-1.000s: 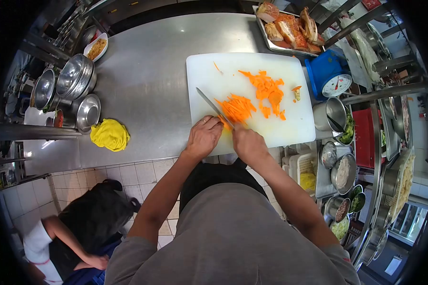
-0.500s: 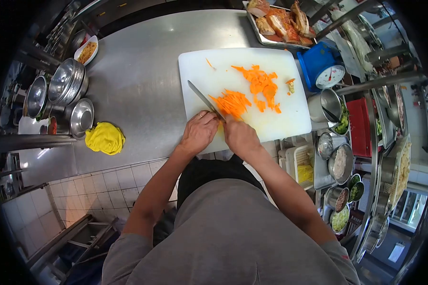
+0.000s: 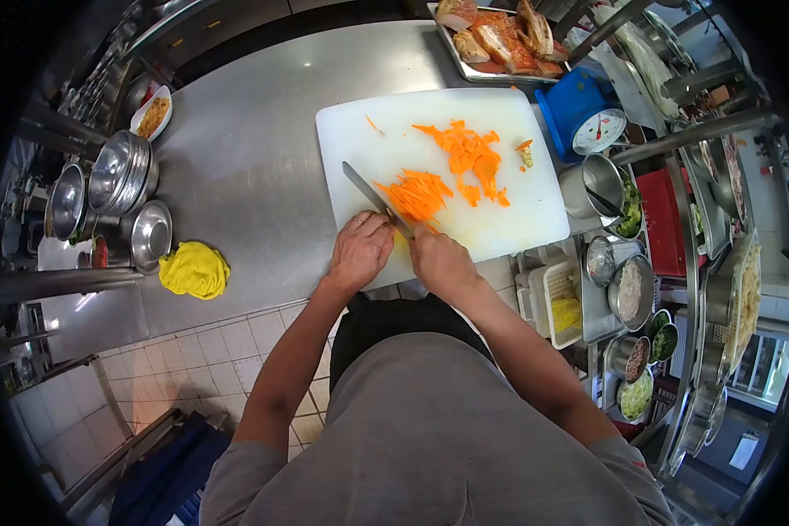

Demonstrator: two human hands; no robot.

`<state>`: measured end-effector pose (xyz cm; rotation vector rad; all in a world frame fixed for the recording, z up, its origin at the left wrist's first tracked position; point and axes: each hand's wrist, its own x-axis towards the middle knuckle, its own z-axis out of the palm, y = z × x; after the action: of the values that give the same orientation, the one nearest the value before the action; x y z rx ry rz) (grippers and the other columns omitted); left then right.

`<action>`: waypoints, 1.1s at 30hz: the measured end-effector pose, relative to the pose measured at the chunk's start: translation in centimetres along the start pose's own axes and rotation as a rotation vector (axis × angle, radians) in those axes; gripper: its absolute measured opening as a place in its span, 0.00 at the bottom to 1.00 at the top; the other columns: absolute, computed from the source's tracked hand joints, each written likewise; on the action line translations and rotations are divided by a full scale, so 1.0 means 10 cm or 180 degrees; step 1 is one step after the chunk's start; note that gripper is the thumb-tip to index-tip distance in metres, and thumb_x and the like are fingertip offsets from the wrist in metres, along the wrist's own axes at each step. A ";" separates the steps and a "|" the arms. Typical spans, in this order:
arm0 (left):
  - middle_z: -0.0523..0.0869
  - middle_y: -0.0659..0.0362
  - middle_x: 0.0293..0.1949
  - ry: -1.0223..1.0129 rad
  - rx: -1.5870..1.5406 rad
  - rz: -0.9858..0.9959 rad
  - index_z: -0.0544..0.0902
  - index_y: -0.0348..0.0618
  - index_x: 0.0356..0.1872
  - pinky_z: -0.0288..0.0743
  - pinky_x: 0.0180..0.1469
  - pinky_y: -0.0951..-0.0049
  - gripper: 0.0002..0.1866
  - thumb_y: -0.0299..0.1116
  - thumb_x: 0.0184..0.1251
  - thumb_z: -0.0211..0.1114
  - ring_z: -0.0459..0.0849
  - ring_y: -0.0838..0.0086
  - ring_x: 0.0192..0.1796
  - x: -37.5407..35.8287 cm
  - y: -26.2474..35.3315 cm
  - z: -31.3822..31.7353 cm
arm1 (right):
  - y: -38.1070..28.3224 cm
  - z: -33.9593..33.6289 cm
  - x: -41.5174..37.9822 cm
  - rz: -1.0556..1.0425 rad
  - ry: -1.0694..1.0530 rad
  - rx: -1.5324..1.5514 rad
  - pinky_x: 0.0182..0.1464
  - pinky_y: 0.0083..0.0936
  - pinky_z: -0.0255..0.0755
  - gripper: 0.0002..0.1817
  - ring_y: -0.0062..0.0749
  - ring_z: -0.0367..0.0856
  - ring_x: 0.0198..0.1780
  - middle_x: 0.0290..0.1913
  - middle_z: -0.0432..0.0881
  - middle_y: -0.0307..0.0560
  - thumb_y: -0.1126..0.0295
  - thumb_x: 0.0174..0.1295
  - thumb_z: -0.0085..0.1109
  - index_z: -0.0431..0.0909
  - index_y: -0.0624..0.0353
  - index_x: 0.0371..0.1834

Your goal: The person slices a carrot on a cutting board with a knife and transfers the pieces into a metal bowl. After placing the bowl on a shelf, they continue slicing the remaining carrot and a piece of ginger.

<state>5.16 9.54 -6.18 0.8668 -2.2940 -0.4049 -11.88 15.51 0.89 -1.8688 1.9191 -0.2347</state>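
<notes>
On the white cutting board, my right hand is closed round the handle of a knife, whose blade points up and to the left. My left hand is beside the blade with its fingers curled together at the board's near edge; whatever lies under the fingertips is hidden. Thin orange carrot strips lie in a pile just right of the blade. Farther right are flat carrot pieces, and a small carrot end sits near the right side.
A yellow cloth and metal bowls are at the left. A tray of roasted meat stands at the back, with a blue scale and a metal pot along the right. Food containers fill the right-hand shelf.
The view has shifted slightly, so the board appears a little farther left. Both hands remain at the knife and the board's near edge, with little visible change among the carrot pieces.
</notes>
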 end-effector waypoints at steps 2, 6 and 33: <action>0.86 0.54 0.45 -0.0005 0.0027 0.0018 0.85 0.37 0.37 0.79 0.56 0.60 0.06 0.25 0.58 0.68 0.83 0.58 0.51 0.02 0.00 -0.01 | -0.02 0.04 0.11 -0.0014 0.0039 0.0021 0.40 0.52 0.83 0.09 0.63 0.89 0.36 0.32 0.87 0.67 0.71 0.69 0.50 0.77 0.65 0.44; 0.86 0.52 0.44 -0.0069 0.0016 0.0060 0.85 0.37 0.37 0.79 0.56 0.59 0.07 0.23 0.57 0.68 0.83 0.56 0.51 0.08 0.07 -0.04 | 0.03 -0.03 0.30 -0.0283 0.0205 0.0343 0.35 0.56 0.81 0.13 0.66 0.86 0.31 0.28 0.85 0.67 0.64 0.73 0.52 0.75 0.65 0.45; 0.90 0.50 0.42 -0.0360 0.0233 -0.0792 0.89 0.39 0.43 0.82 0.49 0.61 0.08 0.28 0.66 0.68 0.88 0.56 0.44 2.07 -0.22 0.37 | 0.53 -0.13 -0.16 -0.0454 0.0309 0.0274 0.31 0.37 0.85 0.04 0.43 0.91 0.30 0.27 0.88 0.49 0.71 0.64 0.56 0.79 0.58 0.39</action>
<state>-8.16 -5.82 -0.45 1.2002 -2.3221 -0.4913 -17.23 17.18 0.11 -1.9709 1.8082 -0.4538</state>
